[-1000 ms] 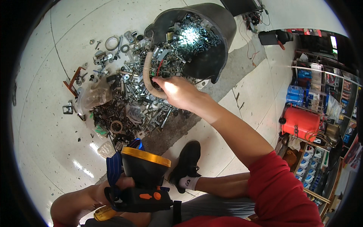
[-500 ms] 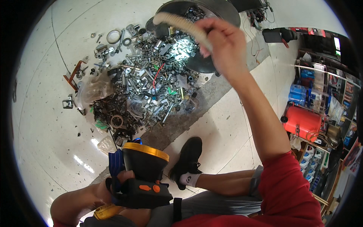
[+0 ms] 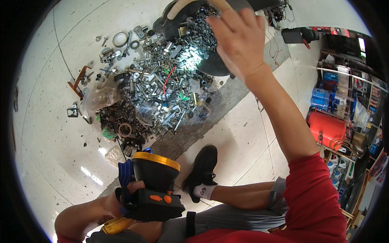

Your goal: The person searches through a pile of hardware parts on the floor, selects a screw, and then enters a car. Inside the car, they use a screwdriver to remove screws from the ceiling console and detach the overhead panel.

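My left hand is closed round a black headlamp with a yellow rim and a blue strap. A bright spot of light falls on the heap of loose bolts, nuts and metal fittings. My right hand reaches over the far side of the heap with its fingers apart. Just beyond its fingers curves a beige ribbed hose, lying across a black round container. Whether the fingertips still touch the hose cannot be made out.
A yellow object lies under my left wrist. Clear plastic bags, a tape roll and a brown bracket lie round the heap. My black shoe stands close by. At right are a red tank and shelves of goods.
My right hand has opened from its grip on the hose and moved slightly away and up. The hose has dropped back over the container. My left hand and the headlamp have hardly moved.
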Tool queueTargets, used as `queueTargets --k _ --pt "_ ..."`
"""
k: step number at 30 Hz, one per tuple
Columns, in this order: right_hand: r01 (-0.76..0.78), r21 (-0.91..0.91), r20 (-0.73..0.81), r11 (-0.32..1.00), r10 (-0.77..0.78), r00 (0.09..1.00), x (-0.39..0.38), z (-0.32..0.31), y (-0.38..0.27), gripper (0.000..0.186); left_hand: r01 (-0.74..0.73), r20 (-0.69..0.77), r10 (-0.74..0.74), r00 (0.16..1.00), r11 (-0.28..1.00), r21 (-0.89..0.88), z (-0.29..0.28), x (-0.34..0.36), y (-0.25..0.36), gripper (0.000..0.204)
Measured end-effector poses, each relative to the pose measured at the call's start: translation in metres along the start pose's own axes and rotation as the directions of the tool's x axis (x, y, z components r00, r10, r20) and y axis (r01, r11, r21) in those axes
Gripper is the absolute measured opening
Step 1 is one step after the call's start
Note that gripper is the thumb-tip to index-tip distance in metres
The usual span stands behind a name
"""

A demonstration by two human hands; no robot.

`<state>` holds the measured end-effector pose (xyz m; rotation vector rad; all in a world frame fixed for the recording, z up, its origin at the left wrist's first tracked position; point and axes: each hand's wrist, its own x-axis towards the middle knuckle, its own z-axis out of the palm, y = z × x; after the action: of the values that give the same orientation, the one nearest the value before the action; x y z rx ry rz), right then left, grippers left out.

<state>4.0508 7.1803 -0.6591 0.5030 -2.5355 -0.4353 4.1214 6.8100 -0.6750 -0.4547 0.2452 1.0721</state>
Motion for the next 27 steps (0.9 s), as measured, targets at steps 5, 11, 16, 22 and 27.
queueTargets --k 5,11,16,22,27 --pt "-0.214 0.023 0.693 0.977 0.138 0.707 -0.014 -0.008 -0.043 0.013 -0.109 -0.080 0.183 0.980 0.826 0.554 0.003 -0.014 -0.008 0.077" --pt "-0.561 0.244 0.861 0.791 0.088 0.500 -0.018 0.075 -0.039 0.028 -0.117 -0.065 0.186 0.980 0.815 0.568 0.006 -0.014 -0.010 0.076" --pt "-0.674 0.300 0.880 0.675 0.078 0.469 -0.024 0.122 -0.041 0.037 -0.079 -0.112 0.177 0.978 0.808 0.585 0.006 -0.013 -0.009 0.081" --pt "-0.681 0.297 0.848 0.669 0.143 0.510 -0.025 0.136 -0.052 0.054 -0.099 -0.111 0.200 0.974 0.807 0.583 0.002 -0.009 -0.006 0.081" --pt "-0.758 0.267 0.902 0.595 0.122 0.414 -0.031 0.136 -0.050 0.057 -0.223 0.003 0.280 0.960 0.760 0.611 -0.005 -0.009 -0.002 0.066"
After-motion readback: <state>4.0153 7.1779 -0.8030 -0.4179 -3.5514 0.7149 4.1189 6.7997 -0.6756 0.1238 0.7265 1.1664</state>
